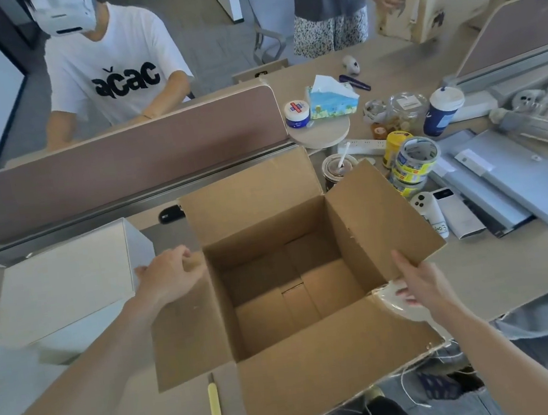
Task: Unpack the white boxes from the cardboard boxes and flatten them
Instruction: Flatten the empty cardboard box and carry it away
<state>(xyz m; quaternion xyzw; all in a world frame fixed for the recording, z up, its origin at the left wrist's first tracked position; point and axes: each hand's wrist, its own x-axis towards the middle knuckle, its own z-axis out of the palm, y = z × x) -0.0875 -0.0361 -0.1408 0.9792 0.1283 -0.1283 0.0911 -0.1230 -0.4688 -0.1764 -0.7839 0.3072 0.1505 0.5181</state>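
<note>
The cardboard box [320, 374] sits at the near edge of the desk [500, 265], its front flap hanging past that edge and all four flaps thrown outward, likely so the mouth stays clear for lifting things out. Inside, only the bare folded bottom panels show; it holds nothing more. The white box [64, 284], the thing already unpacked, stands just beside it toward the desk's left edge, below the divider panel [122, 164], closed and not yet flattened. The left hand [170, 275] hovers between the two, over the carton's left flap and close to the white box's corner, fingers curled; whether it grips the rim I cannot tell. The right hand [420, 286] is spread flat, thumb and straight fingers laid against the base of the right flap by the torn tape at the near right corner, probably steadying the carton. A yellow cutter [216, 411] lies by the near edge, beside the front flap.
</note>
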